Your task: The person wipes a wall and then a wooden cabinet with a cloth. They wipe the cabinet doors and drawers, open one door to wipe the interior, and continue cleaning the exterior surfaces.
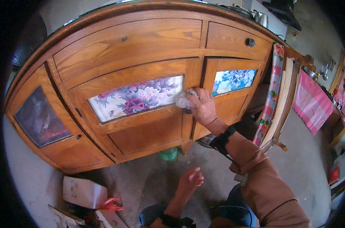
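My right hand grips a crumpled pale cloth and presses it on the frame of a wooden cabinet door, at the right end of its purple-and-white floral panel. A dark knob shows just below the cloth. To the right of this hand is a second door with a blue floral panel. My left hand hangs low in front of the cabinet, over my knees, fingers loosely curled, holding nothing that I can see.
A green container stands under the cabinet. At lower left are a white cardboard box and a red plastic bag. A folded table-like wooden frame leans at the cabinet's right end. A metal kettle stands behind the cabinet top's edge.
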The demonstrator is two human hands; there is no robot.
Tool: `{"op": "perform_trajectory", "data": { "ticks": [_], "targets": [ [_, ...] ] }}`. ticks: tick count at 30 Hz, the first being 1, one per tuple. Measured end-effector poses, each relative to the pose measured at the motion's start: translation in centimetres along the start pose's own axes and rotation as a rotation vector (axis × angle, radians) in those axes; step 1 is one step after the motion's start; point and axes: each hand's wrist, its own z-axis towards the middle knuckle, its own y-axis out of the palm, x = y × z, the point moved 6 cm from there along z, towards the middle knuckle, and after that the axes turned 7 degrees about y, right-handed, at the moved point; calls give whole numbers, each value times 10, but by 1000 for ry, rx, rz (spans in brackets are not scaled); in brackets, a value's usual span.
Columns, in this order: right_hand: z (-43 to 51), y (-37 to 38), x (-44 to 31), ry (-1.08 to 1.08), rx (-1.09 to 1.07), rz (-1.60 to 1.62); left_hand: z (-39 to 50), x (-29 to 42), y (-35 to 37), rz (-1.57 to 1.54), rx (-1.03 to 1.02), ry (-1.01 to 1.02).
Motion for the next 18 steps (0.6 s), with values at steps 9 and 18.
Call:
{"op": "perform_trajectory", "data": {
  "ticks": [9, 18],
  "targets": [
    [98, -50, 26, 201, 273, 109, 9, -8, -9, 82, -7, -21],
    [115, -44, -12, 183, 74, -45, 12, -4, -5, 85, -40, 32]
  ]
}}
